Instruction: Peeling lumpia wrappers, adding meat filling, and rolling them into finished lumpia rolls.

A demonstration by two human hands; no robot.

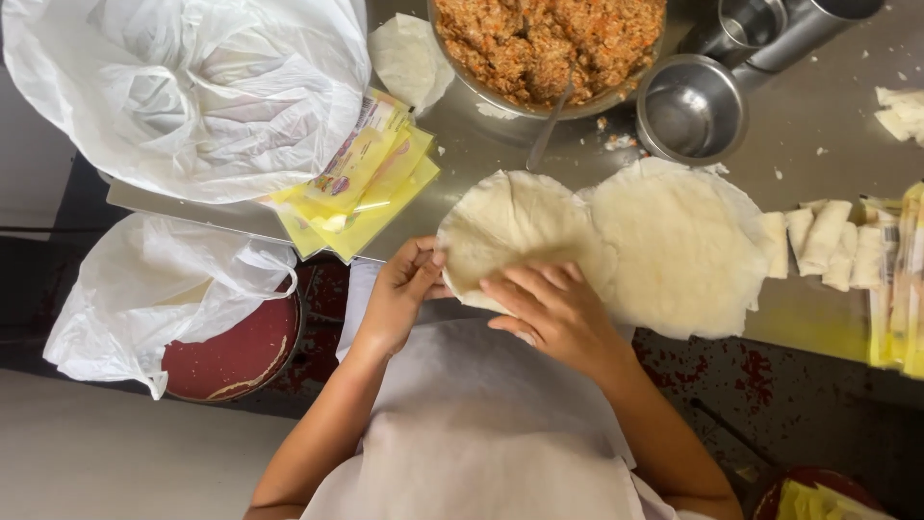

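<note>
The thin round wrapper lies at the near edge of the steel desk, its near rim overhanging toward the person's white apron. The left hand pinches the wrapper's edge at about 9 o'clock, thumb and fingers closed on the sheet in a light grip. The right hand rests flat on the wrapper's near part at about 5 o'clock, fingers spread and pressing, grasping nothing.

Just beside it at 3 o'clock, and overlapping it slightly, sits a stack of wrappers. The step in hand looks like peeling or parting a single sheet from the rest; the next move probably calls for a slow, even pull from the pinched edge while the flat hand steadies, as so thin a sheet would likely tear easily.

At 12 o'clock stands a large metal bowl of orange-brown filling with a spoon leaning on its rim. A small empty steel bowl is at 1 o'clock. Rolled pieces line up at 3 o'clock. Yellow packets lie at 10 o'clock, beneath a big white plastic bag; a second bag hangs over a red bin at 8 o'clock.
</note>
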